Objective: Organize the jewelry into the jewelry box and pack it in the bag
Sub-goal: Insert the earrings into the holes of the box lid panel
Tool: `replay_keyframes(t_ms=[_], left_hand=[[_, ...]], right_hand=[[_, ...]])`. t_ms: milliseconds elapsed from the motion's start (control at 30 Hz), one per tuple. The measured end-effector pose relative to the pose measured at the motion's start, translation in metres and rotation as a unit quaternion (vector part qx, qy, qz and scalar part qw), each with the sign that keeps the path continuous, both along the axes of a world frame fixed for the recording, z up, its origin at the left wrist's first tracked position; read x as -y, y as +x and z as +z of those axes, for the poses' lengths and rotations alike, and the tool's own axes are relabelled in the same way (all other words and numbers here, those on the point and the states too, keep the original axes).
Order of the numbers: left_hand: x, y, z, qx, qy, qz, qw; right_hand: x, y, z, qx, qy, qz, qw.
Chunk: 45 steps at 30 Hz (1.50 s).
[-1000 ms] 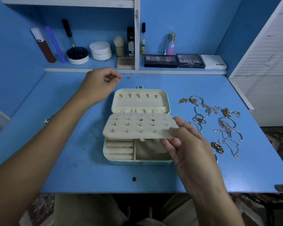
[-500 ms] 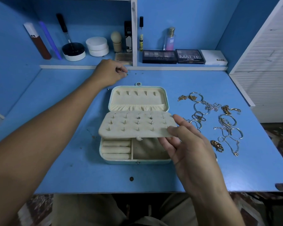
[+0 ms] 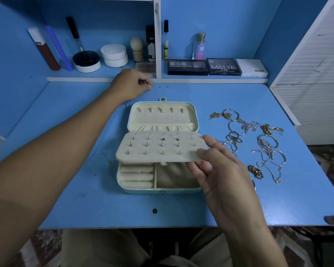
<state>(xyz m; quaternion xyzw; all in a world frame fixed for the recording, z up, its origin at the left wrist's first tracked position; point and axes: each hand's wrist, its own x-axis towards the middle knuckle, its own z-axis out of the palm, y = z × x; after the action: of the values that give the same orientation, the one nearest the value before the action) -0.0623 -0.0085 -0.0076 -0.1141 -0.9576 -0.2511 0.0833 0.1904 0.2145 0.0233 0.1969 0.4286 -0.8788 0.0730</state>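
An open pale jewelry box (image 3: 158, 191) lies at the middle of the blue table, its lid (image 3: 162, 116) flat behind it. My right hand (image 3: 220, 174) pinches the right end of the cream earring panel (image 3: 158, 149), which is raised over the box and studded with several earrings. At the table's back edge, left of the lid, my left hand (image 3: 129, 85) has its fingers curled, thumb and forefinger tips together near the surface. Nothing shows between them. Two tiny specks (image 3: 159, 86) lie just right of it. No bag is in view.
A tangle of gold and silver bangles and chains (image 3: 266, 143) is spread on the table right of the box. On the low shelf (image 3: 201, 80) behind stand cosmetics: jars, palettes, bottles. A white louvred door (image 3: 316, 74) borders the right side.
My left hand has moved away from me and down, from above the lid's left corner to the table's back edge. The right hand still holds the panel in the same place.
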Motion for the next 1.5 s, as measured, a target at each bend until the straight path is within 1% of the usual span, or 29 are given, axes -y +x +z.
replay_keyframes(t_ms=[100, 167, 233, 333, 433, 533, 800, 1500], left_hand=[[-0.004, 0.002, 0.003, -0.014, 0.013, 0.003, 1.0], [-0.01, 0.009, 0.009, -0.024, 0.035, -0.002, 0.999], [-0.02, 0.021, 0.018, -0.017, 0.063, -0.013, 0.998], [-0.033, 0.046, 0.032, 0.055, 0.135, -0.065, 0.987], [-0.043, 0.072, 0.042, 0.12, 0.157, -0.135, 0.971], [-0.05, 0.093, 0.048, 0.156, 0.152, -0.191, 0.957], [-0.062, 0.119, 0.059, 0.216, 0.091, -0.266, 0.935], [-0.071, 0.127, 0.061, 0.234, 0.05, -0.268, 0.933]], right_hand=[[0.0, 0.0, 0.0, -0.002, 0.0, 0.002, 1.0], [0.0, 0.0, 0.0, -0.002, -0.001, 0.002, 1.0], [0.0, 0.0, 0.0, 0.0, 0.001, 0.002, 1.0], [-0.001, 0.0, 0.0, 0.004, 0.009, 0.003, 1.0], [-0.001, 0.0, 0.0, 0.003, 0.008, 0.005, 1.0], [-0.001, 0.0, -0.001, 0.006, 0.006, 0.002, 1.0], [-0.001, 0.0, -0.002, 0.008, -0.002, -0.008, 1.0], [0.0, 0.0, 0.0, 0.004, -0.004, -0.014, 1.0]])
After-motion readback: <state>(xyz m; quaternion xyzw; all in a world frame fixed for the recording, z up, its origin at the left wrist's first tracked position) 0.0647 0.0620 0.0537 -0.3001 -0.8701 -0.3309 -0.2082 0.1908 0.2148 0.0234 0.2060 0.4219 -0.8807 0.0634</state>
